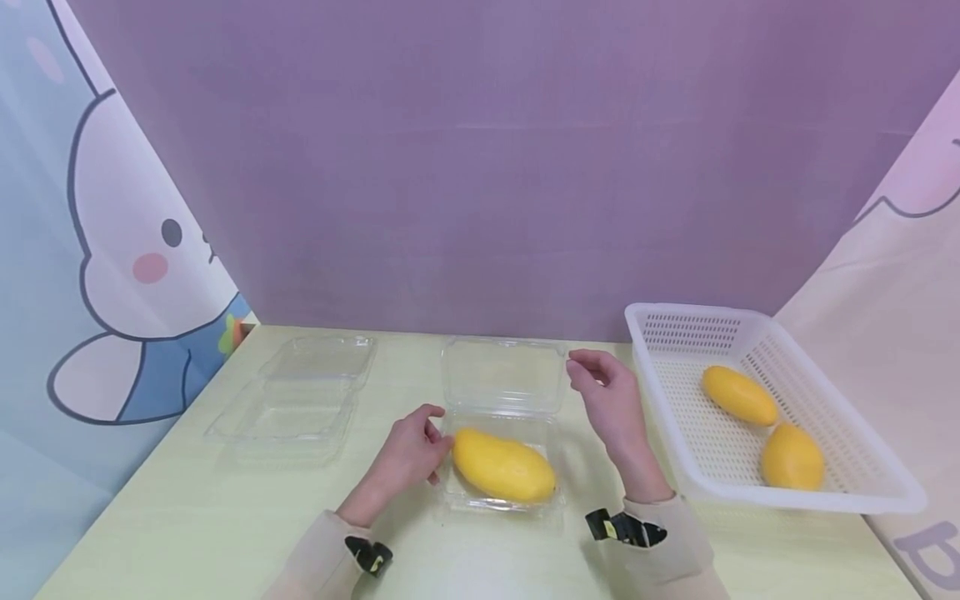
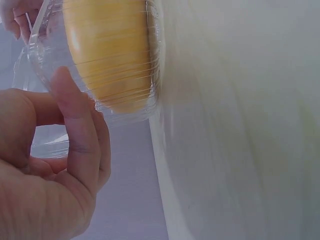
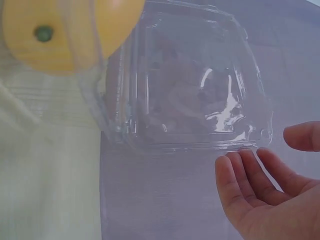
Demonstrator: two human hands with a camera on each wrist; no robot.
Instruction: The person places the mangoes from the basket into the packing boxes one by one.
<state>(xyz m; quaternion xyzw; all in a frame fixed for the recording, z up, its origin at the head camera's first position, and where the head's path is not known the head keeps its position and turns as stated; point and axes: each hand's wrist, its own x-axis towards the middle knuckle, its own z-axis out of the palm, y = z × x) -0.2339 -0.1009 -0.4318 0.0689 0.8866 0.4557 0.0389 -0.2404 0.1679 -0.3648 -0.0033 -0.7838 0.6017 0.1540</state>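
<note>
A yellow mango lies in the base of a clear plastic clamshell box, whose lid is folded back away from me. My left hand is at the left rim of the base, its fingers loosely bent; in the left wrist view a fingertip meets the clear rim. At the lid's right corner is my right hand. In the right wrist view its fingers reach the lid's edge, while the thumb stands apart from it.
On the left of the table stands a second clear clamshell box, its lid raised. At the right, a white plastic basket holds a yellow mango and another rounder-looking yellow fruit. A purple cloth hangs behind.
</note>
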